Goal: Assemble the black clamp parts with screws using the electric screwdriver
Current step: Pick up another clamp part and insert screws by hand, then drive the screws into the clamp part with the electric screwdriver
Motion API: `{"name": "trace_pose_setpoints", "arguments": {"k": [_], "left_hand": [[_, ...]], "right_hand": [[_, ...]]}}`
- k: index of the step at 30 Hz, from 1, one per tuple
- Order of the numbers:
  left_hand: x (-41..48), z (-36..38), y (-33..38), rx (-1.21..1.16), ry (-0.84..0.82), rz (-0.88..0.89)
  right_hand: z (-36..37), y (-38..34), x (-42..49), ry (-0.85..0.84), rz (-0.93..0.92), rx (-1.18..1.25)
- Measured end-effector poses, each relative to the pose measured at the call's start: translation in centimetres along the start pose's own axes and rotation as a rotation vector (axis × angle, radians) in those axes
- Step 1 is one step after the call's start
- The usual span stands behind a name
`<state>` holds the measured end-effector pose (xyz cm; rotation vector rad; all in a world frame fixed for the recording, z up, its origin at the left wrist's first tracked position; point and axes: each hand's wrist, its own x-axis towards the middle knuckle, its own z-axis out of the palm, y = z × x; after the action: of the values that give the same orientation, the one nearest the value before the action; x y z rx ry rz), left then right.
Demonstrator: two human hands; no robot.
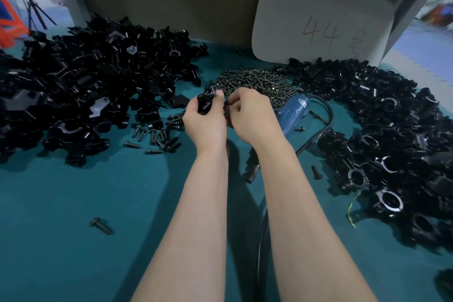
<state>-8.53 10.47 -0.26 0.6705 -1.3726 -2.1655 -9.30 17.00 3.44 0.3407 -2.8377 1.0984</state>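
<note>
My left hand (204, 121) grips a black clamp part (205, 100) above the middle of the green table. My right hand (250, 115) is right beside it, fingers curled and pinching something small and dark at the clamp's side; what it is stays hidden. The blue electric screwdriver (293, 113) lies on the table just right of my right hand, its black cable (326, 115) looping away. A heap of small black screws (252, 81) sits behind my hands.
A big pile of loose black clamp parts (81, 81) fills the left. Another pile of clamps (382, 135) curves along the right. Several longer bolts (157, 136) lie scattered left of my hands; one bolt (101, 225) lies alone nearer. A grey board marked 44 (321, 24) stands behind.
</note>
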Motion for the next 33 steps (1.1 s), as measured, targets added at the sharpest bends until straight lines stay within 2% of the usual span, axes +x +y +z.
{"name": "trace_pose_setpoints", "arguments": {"k": [11, 14, 16, 18, 20, 22, 25, 29, 33], "left_hand": [[0.1, -0.1, 0.3, -0.015, 0.011, -0.025], [0.1, 0.1, 0.5, -0.085, -0.028, -0.091], [0.1, 0.2, 0.5, -0.189, -0.057, -0.174], [0.3, 0.2, 0.5, -0.303, -0.081, -0.282], [0.5, -0.1, 0.5, -0.378, -0.091, -0.375], [0.6, -0.1, 0.6, -0.419, -0.105, -0.416], [0.5, 0.0, 0.6, -0.449, -0.124, -0.448], [0.7, -0.2, 0.6, -0.449, -0.125, -0.459], [0.8, -0.4, 0.4, -0.274, -0.066, -0.324]], "right_hand": [[1.7, 0.5, -0.1, -0.002, -0.040, -0.013], [0.5, 1.0, 0.1, -0.004, -0.001, -0.065], [-1.0, 1.9, 0.4, 0.081, 0.116, -0.098], [-2.5, 3.2, 0.7, 0.177, 0.314, -0.168], [-3.3, 4.2, 0.4, 0.121, 0.483, -0.230], [-3.4, 4.8, 0.2, 0.035, 0.549, -0.224], [-3.2, 5.1, 0.1, 0.039, 0.567, -0.183], [-3.8, 5.9, 0.4, 0.125, 0.569, -0.041], [-5.9, 5.0, 0.2, 0.309, 0.461, 0.370]]}}
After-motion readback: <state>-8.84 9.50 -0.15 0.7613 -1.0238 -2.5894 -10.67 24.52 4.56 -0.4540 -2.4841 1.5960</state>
